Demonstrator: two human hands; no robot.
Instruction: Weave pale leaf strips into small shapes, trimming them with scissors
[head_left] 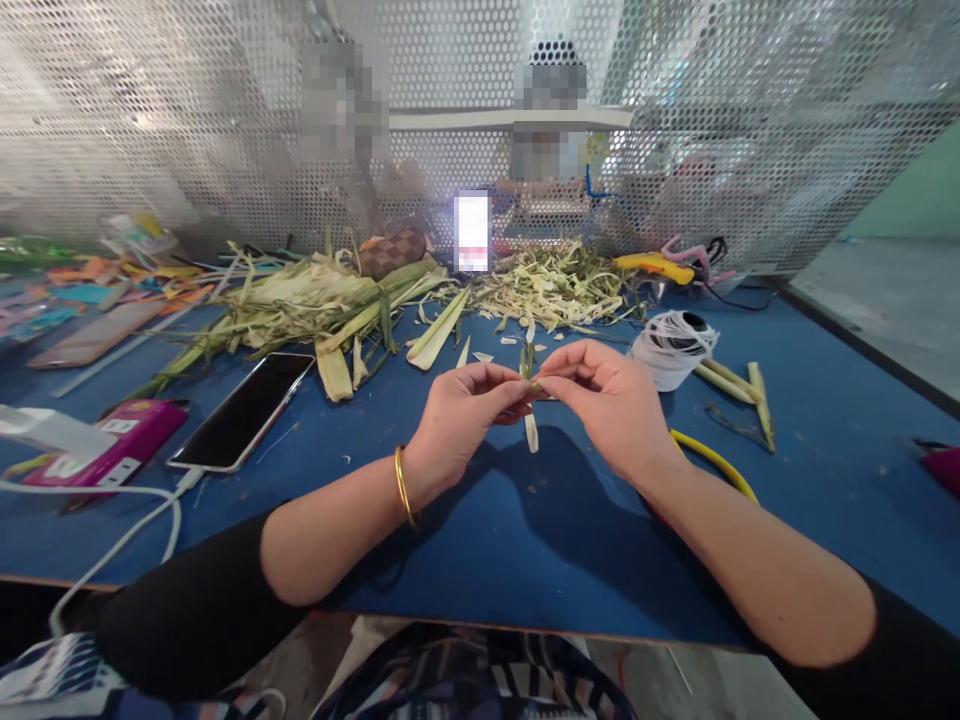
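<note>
Over the middle of the table, my left hand (469, 410) and my right hand (607, 410) meet, fingertips nearly touching. Both pinch a small piece of pale green husk-like leaf (531, 432); its strip hangs below the fingers and a greener end sticks up above. Exactly how it is folded or tied is hidden by my fingers. Just beyond them lie small white scraps and a broad leaf piece (439, 335). A white spool of thread (675, 348) stands right of my right hand.
Behind are a heap of long leaves (300, 295) and a pile of shredded strips (555, 285). At left lie a black-screened phone (244, 410) on a cable and a magenta box (112, 445). Cut stalks (759, 405) and a yellow handle (712, 460) are at right. A perforated metal screen (450, 60) closes the back.
</note>
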